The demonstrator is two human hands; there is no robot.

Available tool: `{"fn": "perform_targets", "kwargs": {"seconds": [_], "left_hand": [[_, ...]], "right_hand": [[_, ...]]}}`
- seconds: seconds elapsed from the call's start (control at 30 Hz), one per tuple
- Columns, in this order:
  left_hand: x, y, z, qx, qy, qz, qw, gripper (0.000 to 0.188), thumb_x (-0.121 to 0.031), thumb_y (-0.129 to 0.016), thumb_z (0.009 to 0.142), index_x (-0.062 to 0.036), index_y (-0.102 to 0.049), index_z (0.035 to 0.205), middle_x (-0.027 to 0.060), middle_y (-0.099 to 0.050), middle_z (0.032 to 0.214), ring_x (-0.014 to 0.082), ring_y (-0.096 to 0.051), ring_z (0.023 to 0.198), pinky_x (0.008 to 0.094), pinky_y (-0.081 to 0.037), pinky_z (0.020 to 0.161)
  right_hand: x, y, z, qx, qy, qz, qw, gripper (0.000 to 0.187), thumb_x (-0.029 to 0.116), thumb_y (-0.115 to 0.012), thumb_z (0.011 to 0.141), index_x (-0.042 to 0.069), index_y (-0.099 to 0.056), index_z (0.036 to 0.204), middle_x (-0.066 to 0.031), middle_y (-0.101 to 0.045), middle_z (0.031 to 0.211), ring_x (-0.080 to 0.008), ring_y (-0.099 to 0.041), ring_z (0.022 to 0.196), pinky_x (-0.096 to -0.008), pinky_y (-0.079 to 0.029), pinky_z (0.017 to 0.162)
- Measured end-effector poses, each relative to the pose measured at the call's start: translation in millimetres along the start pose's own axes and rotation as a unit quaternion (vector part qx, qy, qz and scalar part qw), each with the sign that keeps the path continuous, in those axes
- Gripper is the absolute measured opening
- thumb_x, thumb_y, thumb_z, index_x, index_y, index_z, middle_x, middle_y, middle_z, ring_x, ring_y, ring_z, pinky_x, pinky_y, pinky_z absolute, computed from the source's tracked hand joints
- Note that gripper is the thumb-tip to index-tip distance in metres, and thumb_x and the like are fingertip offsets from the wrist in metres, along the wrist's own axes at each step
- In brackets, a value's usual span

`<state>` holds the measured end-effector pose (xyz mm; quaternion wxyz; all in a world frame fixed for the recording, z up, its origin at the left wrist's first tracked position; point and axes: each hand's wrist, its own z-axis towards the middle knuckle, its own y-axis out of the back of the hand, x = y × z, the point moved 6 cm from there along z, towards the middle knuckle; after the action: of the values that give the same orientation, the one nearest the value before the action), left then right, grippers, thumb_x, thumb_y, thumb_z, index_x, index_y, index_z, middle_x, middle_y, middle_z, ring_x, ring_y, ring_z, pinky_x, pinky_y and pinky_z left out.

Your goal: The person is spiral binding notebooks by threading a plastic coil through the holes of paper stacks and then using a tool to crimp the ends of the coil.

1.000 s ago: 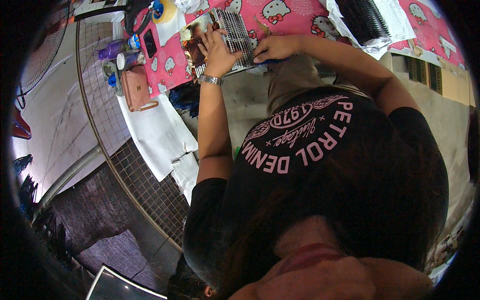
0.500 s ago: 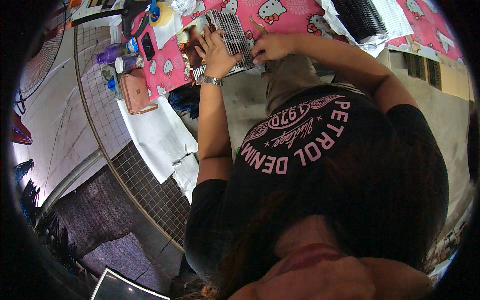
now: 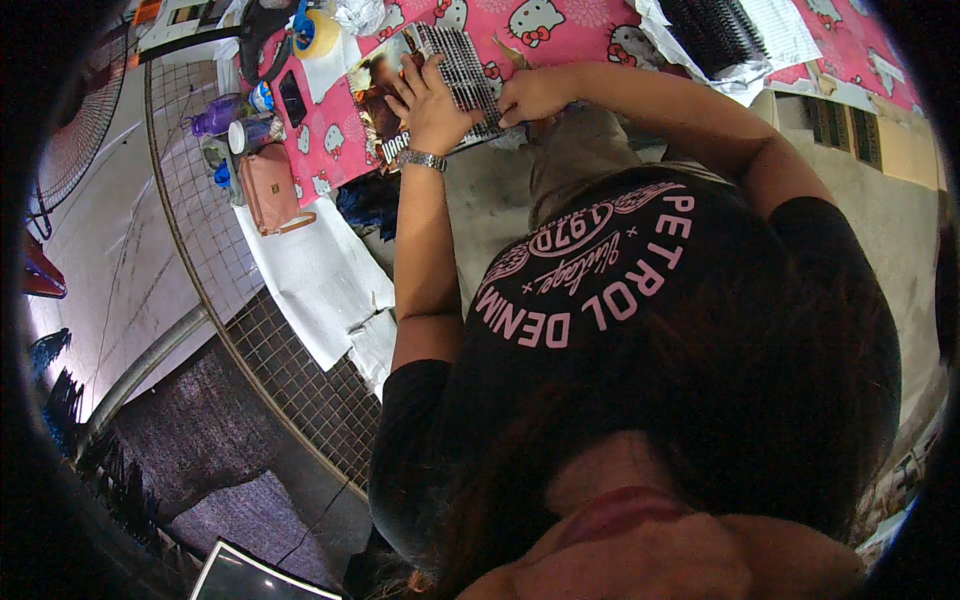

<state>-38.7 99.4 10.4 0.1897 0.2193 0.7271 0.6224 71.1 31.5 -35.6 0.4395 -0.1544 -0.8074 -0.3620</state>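
My left hand (image 3: 438, 113), with a metal watch at its wrist, lies with spread fingers on a glossy printed magazine or board (image 3: 372, 103) near the table's front edge. Close-set rows of thin dark strips (image 3: 455, 62) run across its right part, silvery white showing between them. At the right ends of the lower rows is my right hand (image 3: 538, 93), its thumb and fingers pinched together. What they grip is too small to make out. A narrow tan piece (image 3: 512, 54) lies just beyond the right hand.
A pink patterned cloth (image 3: 335, 120) covers the table. On the left lie a phone (image 3: 293, 97), tape roll (image 3: 316, 36), scissors (image 3: 280, 50), jar (image 3: 256, 131) and pink pouch (image 3: 268, 185). Dark bristly strips (image 3: 710, 38) rest on white paper at the right. A fan (image 3: 85, 130) stands far left.
My right hand has shifted slightly left along the strip ends, its fingers drawn closer together. The left hand stays spread on the magazine or board. The whole view has tilted a little.
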Motion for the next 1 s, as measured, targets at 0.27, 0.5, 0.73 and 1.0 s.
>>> {"fn": "perform_targets", "kwargs": {"seconds": [0.27,0.5,0.73,1.0], "left_hand": [[-12.3,6.6,0.4,0.001,0.001,0.015,1.000,0.120,-0.045,-0.087,0.052,-0.0225,-0.017,0.146,0.0261,-0.005,0.152,0.0530,0.000,0.138,0.0704,-0.010,0.105],[-8.5,0.9,3.8,0.007,0.000,0.016,1.000,0.120,-0.044,-0.087,0.052,-0.0267,-0.015,0.147,0.0261,-0.003,0.153,0.0529,0.003,0.138,0.0727,-0.009,0.103],[-8.5,2.3,3.0,0.013,-0.003,0.017,1.000,0.119,-0.042,-0.087,0.053,-0.0277,-0.016,0.147,0.0260,-0.002,0.153,0.0530,0.004,0.138,0.0726,-0.008,0.103],[-6.0,1.5,2.0,0.013,-0.001,0.018,1.000,0.117,-0.041,-0.087,0.054,-0.0274,-0.017,0.147,0.0263,-0.001,0.153,0.0522,0.004,0.139,0.0721,-0.009,0.103]], "right_hand": [[-24.3,-0.9,3.8,-0.191,0.209,-0.104,0.953,0.034,0.030,-0.073,0.073,0.007,-0.060,0.094,-0.0123,-0.065,0.085,-0.0335,-0.063,0.087,-0.0453,-0.047,0.079],[-27.9,-0.9,20.3,-0.118,0.164,-0.076,0.976,0.032,0.028,-0.073,0.075,0.004,-0.063,0.093,-0.0141,-0.066,0.087,-0.0330,-0.063,0.087,-0.0445,-0.047,0.081],[-24.1,4.8,18.9,-0.113,0.212,-0.130,0.962,0.022,0.023,-0.070,0.077,0.006,-0.065,0.090,-0.0151,-0.067,0.086,-0.0329,-0.063,0.086,-0.0439,-0.047,0.078],[-23.6,-3.1,32.8,-0.067,0.120,-0.196,0.971,0.024,0.025,-0.069,0.072,0.008,-0.067,0.090,-0.0137,-0.067,0.085,-0.0338,-0.063,0.089,-0.0438,-0.047,0.081]]}}
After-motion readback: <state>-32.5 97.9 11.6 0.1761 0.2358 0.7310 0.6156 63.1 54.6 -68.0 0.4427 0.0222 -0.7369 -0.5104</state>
